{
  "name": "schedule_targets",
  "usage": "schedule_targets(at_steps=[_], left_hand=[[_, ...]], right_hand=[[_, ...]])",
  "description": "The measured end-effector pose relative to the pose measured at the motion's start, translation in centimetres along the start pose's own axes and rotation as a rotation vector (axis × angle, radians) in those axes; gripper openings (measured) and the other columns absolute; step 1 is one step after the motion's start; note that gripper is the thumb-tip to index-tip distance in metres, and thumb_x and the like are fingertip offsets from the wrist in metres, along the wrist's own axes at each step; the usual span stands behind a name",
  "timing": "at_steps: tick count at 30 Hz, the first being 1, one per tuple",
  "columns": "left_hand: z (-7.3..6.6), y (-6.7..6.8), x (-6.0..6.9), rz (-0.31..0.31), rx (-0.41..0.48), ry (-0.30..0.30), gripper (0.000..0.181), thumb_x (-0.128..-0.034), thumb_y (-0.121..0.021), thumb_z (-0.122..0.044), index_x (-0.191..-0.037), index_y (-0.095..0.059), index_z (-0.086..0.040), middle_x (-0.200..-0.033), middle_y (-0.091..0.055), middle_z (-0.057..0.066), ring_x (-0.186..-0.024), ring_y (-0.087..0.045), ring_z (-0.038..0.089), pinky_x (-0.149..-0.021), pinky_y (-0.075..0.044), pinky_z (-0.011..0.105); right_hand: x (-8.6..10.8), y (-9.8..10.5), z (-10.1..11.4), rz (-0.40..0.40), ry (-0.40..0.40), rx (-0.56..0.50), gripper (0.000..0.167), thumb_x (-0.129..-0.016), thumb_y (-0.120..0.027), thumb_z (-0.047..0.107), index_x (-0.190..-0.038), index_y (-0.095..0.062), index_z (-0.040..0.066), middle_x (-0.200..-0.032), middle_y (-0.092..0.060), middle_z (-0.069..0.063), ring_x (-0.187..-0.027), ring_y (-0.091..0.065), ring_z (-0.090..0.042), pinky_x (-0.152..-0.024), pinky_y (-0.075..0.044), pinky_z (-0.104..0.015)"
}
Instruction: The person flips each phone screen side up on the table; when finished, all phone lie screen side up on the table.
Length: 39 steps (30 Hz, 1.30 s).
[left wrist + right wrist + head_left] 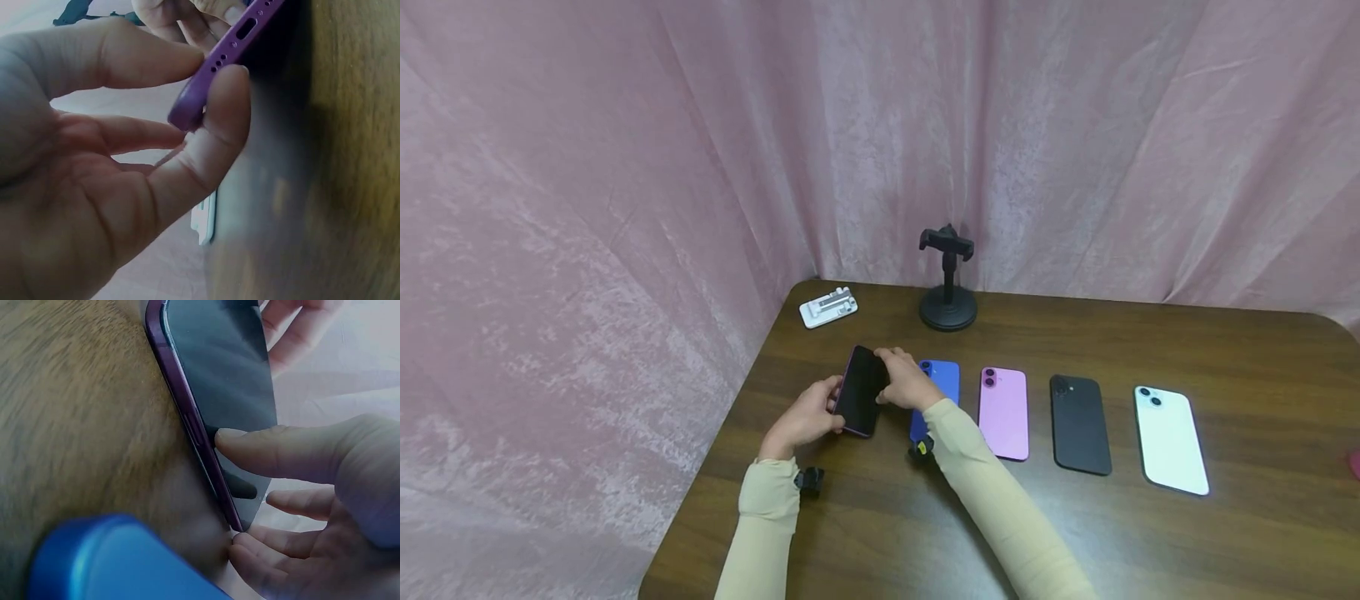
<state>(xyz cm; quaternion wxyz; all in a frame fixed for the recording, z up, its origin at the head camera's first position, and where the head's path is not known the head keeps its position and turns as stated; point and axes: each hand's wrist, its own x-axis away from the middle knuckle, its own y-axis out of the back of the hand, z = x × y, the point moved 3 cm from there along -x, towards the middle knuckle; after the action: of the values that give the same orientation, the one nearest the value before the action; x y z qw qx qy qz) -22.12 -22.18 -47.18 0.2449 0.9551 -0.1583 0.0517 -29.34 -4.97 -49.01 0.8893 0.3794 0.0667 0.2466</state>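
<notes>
Purple phone [860, 393] held; right hand [908, 383], seemingly above, overlaps blue phone [947, 380].

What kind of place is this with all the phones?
Maybe a corner set up for showing or filming things; I can't be sure. A pink curtain hangs behind a wooden table, where four phones lie in a row.

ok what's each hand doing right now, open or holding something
Left hand: holding the purple-edged phone near a lower corner.
Right hand: holding the same phone from the other side.
</notes>
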Motion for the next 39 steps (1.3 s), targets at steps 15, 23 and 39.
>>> schedule_targets(at_steps=[15,23,39], left_hand=[[0.8,-0.5,-0.2,-0.074,-0.270,0.086,0.086,-0.0641,-0.071,0.021,-0.145,-0.043,0.011,-0.121,-0.051,0.023,-0.100,-0.051,0.030,-0.093,-0.044,0.045],[1.1,-0.4,-0.2,-0.070,-0.350,0.076,0.085,-0.0643,-0.069,0.020,-0.145,-0.042,0.013,-0.122,-0.052,0.023,-0.102,-0.051,0.030,-0.094,-0.044,0.044],[1.3,-0.7,0.0,-0.069,-0.319,0.155,0.084,-0.0722,-0.084,0.003,-0.146,-0.044,0.009,-0.119,-0.051,0.019,-0.105,-0.053,0.031,-0.096,-0.045,0.046]], right_hand=[[0.0,-0.3,0.1,0.004,-0.024,0.044,0.073,-0.082,-0.084,0.007,-0.146,-0.049,0.003,-0.150,-0.043,-0.021,-0.135,-0.041,-0.036,-0.107,-0.041,-0.049],[0.4,-0.3,0.1,-0.010,-0.039,0.024,0.070,-0.083,-0.083,0.008,-0.145,-0.051,0.003,-0.150,-0.045,-0.018,-0.135,-0.041,-0.035,-0.109,-0.038,-0.050],[1.0,0.1,-0.1,-0.016,0.009,-0.031,0.068,-0.084,-0.082,0.010,-0.143,-0.051,-0.001,-0.148,-0.047,-0.021,-0.135,-0.044,-0.038,-0.109,-0.038,-0.051]])
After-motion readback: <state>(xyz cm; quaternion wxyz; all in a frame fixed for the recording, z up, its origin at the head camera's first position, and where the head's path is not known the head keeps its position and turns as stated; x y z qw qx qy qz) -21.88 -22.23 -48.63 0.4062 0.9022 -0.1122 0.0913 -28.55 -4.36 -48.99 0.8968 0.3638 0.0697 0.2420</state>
